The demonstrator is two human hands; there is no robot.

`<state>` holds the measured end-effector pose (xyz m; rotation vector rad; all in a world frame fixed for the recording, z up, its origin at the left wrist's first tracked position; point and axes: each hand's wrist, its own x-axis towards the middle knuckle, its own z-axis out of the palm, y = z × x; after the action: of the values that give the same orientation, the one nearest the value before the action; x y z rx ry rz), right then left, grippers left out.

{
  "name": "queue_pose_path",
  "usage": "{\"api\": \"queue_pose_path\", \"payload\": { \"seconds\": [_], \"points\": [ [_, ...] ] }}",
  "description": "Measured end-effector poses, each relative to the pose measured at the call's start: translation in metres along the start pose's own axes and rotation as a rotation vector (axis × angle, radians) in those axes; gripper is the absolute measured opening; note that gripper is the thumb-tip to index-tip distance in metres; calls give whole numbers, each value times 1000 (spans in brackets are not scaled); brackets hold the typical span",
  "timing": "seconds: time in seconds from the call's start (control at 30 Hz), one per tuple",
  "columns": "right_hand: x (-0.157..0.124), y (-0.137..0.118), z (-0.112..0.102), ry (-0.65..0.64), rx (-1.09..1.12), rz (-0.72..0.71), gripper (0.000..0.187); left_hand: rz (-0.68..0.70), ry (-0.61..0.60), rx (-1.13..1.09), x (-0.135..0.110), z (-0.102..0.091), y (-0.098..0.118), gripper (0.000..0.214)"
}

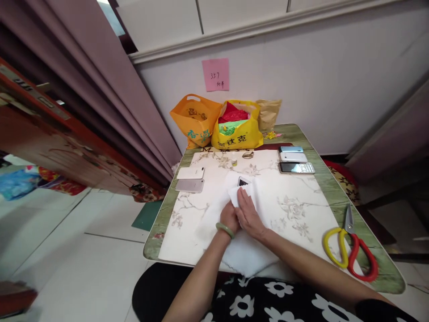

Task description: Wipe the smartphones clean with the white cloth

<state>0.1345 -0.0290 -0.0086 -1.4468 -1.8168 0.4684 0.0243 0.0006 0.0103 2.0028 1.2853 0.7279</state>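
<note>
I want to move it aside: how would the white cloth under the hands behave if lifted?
The white cloth is probably floppy: it lies in soft folds and droops over the table edge. It looks thin, so likely light. Pushed, it should bunch rather than slide, as it wrinkles around the left hand and right hand.

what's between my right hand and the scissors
In the head view nothing lies there: only the bare flower-printed sheet runs from the right hand, which rests on the white cloth, across to the scissors.
</note>
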Motion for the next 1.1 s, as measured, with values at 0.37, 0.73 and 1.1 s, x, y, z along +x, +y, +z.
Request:
{"api": "queue_pose_path", "payload": {
  "seconds": [0.37, 0.73, 1.1],
  "points": [
    [57, 28, 8, -80, -138, 201, 70, -37, -16, -38, 1, 0, -6, 68],
    [24, 9, 3, -102, -197, 88, 70, -41, -29, 47, 3, 6, -18, 71],
    [56, 18, 3, -100, -90, 274, 73, -57, -47, 12, 2, 0, -8, 74]
  ]
}}
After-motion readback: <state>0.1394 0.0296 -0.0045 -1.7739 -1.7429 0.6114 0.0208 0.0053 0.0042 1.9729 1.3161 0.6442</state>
